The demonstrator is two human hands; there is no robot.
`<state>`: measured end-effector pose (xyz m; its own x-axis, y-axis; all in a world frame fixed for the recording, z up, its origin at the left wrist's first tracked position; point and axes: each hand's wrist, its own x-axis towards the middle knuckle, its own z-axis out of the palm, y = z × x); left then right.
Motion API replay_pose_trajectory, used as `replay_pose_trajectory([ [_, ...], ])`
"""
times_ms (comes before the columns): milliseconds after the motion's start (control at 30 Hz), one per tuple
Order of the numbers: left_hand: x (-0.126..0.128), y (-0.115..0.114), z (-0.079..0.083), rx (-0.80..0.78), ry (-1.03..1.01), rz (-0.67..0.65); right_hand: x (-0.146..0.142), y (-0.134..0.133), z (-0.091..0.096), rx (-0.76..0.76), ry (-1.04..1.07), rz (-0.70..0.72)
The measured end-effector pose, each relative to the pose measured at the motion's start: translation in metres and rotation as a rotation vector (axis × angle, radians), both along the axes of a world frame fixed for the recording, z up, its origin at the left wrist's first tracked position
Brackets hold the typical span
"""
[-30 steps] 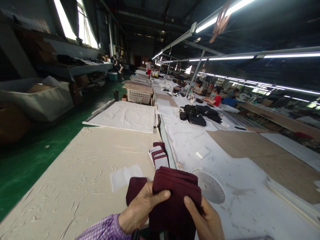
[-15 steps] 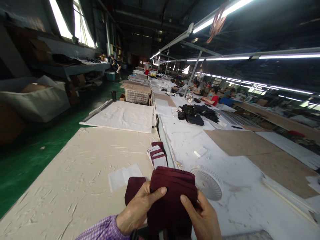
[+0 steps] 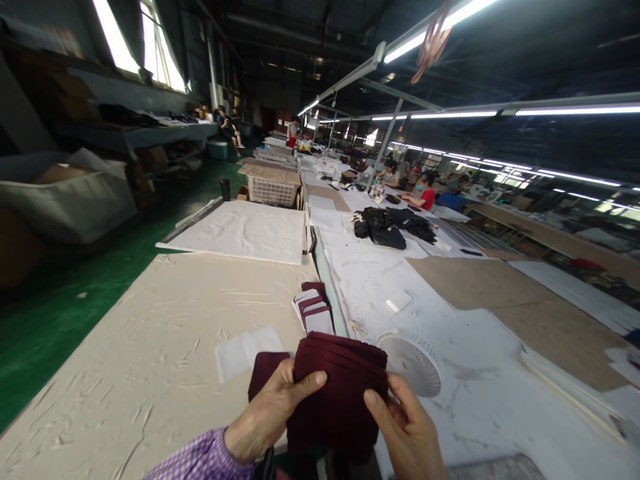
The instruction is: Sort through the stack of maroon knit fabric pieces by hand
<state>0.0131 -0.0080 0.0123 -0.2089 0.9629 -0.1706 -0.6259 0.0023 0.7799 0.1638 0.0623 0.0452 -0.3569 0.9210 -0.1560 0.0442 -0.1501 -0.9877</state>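
Note:
Between my two hands is a stack of dark maroon fabric pieces [image 3: 335, 393], its layers fanned a little along the top edge. My left hand [image 3: 277, 403] grips the stack's left side, thumb on the front and fingers behind. At the right edge, my right hand [image 3: 407, 420] pinches the layers with its thumb in front; its other fingers are partly hidden. Another maroon piece [image 3: 265, 373] lies on the cream table just behind my left hand. Farther back, maroon pieces with white panels [image 3: 315, 310] lie overlapped at the table's edge.
White sheets [image 3: 247, 350] lie on the cream-covered table [image 3: 125, 353]. To the right, a round white fan [image 3: 410, 363] and a small white block [image 3: 399, 302] rest on the white table. Dark garments [image 3: 393, 227] and a plastic crate [image 3: 273, 190] are farther off. Several people work in the background.
The stack and my hands have shifted slightly left. My right index finger has risen a little along the stack's right edge, and the view has moved slightly.

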Motion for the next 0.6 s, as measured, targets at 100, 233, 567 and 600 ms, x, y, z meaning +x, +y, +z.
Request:
replay_pose_trajectory([
  [100, 0.001, 0.002, 0.001, 0.007, 0.003, 0.02, -0.002, 0.002, -0.005, 0.031, -0.029, 0.057],
  [233, 0.001, 0.004, 0.001, -0.004, -0.031, 0.004, -0.003, 0.007, -0.013, 0.12, -0.115, 0.073],
  [567, 0.0, 0.004, 0.002, -0.027, -0.105, 0.011, 0.001, 0.014, -0.014, 0.188, -0.222, 0.118],
  [600, 0.0, 0.005, 0.002, -0.058, -0.128, 0.04, 0.001, 0.015, -0.014, 0.192, -0.229, 0.12],
])
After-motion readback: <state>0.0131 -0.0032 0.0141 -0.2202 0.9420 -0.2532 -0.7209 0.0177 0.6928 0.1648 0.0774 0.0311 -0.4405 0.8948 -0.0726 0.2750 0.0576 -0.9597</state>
